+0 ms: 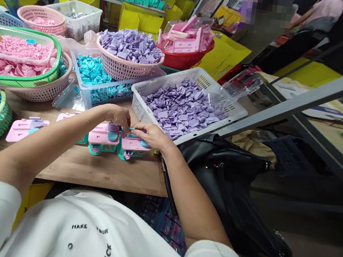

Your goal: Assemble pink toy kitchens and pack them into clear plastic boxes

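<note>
**Both my hands meet over the last toy in the row**

My left hand (120, 116) bends down at the wrist with its fingers curled, and my right hand (152, 136) reaches in from the other side, fingers extended and close together. Their fingertips meet at the back edge of the rightmost pink-topped, teal-based plastic toy (134, 144); I cannot tell whether either one pinches a small part there. This toy stands on the brown wooden counter (140, 177), near its right end. Just beside it, on my left, stands a matching pink-and-teal toy (103, 137) with a round blue piece on top. Farther left, past my forearm, lies a flat pink plastic panel (21, 130). Beyond my hands sit a white rectangular plastic basket (139, 102) of purple pieces, a translucent blue bin (87, 96) of bright blue parts, and a round pale-pink basket (125, 70) heaped with lavender pieces.
</note>
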Action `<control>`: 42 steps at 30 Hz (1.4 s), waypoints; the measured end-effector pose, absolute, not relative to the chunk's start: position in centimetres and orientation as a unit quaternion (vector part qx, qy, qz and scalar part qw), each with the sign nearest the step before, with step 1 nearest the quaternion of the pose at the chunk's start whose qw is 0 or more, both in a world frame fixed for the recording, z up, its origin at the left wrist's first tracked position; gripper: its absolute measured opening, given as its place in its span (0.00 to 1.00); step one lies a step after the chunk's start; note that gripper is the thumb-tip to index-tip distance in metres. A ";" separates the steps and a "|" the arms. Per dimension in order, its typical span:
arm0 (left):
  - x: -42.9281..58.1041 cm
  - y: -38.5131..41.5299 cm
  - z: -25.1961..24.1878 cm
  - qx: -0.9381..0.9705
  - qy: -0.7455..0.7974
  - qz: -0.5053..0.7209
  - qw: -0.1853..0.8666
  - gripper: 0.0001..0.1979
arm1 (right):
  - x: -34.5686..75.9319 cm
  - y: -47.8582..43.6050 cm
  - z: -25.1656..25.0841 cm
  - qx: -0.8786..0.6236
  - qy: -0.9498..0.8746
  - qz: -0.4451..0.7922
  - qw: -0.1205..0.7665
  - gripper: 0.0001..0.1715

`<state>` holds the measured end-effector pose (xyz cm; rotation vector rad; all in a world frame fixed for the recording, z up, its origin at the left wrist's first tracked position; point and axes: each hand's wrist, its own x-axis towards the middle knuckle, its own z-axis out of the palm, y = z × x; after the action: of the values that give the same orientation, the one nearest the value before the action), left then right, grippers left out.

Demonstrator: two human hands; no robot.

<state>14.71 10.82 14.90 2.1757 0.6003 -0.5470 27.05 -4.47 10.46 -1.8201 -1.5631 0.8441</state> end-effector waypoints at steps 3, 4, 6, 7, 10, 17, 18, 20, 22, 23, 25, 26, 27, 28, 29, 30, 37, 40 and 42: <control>14.1 12.3 14.2 0.895 0.227 -0.178 0.341 0.27 | 26.4 -6.3 10.8 -0.715 -0.580 0.275 0.278 0.14; 14.1 12.9 13.8 0.905 0.240 -0.174 0.305 0.28 | 26.3 -7.1 10.9 -0.724 -0.578 0.260 0.271 0.15; 14.4 13.7 12.7 0.916 0.269 -0.184 0.235 0.29 | 25.9 -8.8 11.3 -0.743 -0.578 0.225 0.251 0.16; 14.7 14.0 12.2 0.917 0.277 -0.192 0.214 0.29 | 25.7 -9.5 11.6 -0.752 -0.579 0.204 0.239 0.17; 15.8 14.3 10.7 0.921 0.266 -0.213 0.192 0.32 | 25.2 -10.5 12.9 -0.755 -0.594 0.148 0.236 0.19; 17.5 13.0 9.5 0.962 0.103 -0.166 0.191 0.27 | 25.6 -6.3 13.7 -0.727 -0.631 0.117 0.244 0.16; 17.6 12.9 9.7 0.965 0.092 -0.154 0.189 0.22 | 25.8 -5.7 13.5 -0.725 -0.632 0.120 0.247 0.15; 17.7 13.0 10.5 0.969 0.105 -0.127 0.187 0.17 | 26.0 -5.0 13.2 -0.721 -0.627 0.116 0.271 0.16; 17.0 13.5 11.7 0.962 0.128 -0.070 0.232 0.14 | 25.8 -4.5 13.3 -0.721 -0.609 0.098 0.316 0.18; 16.2 13.7 12.4 0.948 0.135 -0.034 0.285 0.13 | 25.6 -4.3 13.4 -0.721 -0.597 0.090 0.340 0.20; 13.9 13.9 13.5 0.893 0.140 0.039 0.427 0.15 | 24.7 -3.7 13.7 -0.714 -0.579 0.095 0.383 0.25; 12.4 13.9 13.9 0.855 0.144 0.070 0.493 0.16 | 24.1 -3.2 13.8 -0.706 -0.576 0.114 0.397 0.26; 10.7 13.7 14.0 0.821 0.153 0.092 0.541 0.17 | 23.5 -2.6 13.8 -0.695 -0.576 0.144 0.405 0.27; 8.9 13.4 14.0 0.794 0.172 0.107 0.573 0.18 | 22.8 -2.0 13.8 -0.683 -0.579 0.184 0.406 0.27; 7.2 13.1 13.9 0.775 0.200 0.114 0.589 0.20 | 22.1 -1.3 13.7 -0.668 -0.585 0.227 0.401 0.26; 5.7 12.8 13.7 0.766 0.228 0.114 0.590 0.21 | 21.4 -0.6 13.6 -0.654 -0.590 0.267 0.390 0.24; 1.6 12.7 14.3 0.885 0.276 0.042 0.373 0.22 | 19.3 2.0 13.7 -0.672 -0.661 0.252 0.218 0.16; 2.1 13.0 14.6 0.883 0.282 0.020 0.375 0.21 | 19.4 2.0 13.5 -0.670 -0.669 0.260 0.189 0.16; 2.4 13.1 14.4 0.872 0.296 0.012 0.390 0.19 | 19.5 1.9 13.1 -0.673 -0.679 0.238 0.171 0.17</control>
<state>2.43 13.12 14.41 2.2149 0.7523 0.0300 19.51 1.90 13.12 -1.9121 -1.9265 0.6761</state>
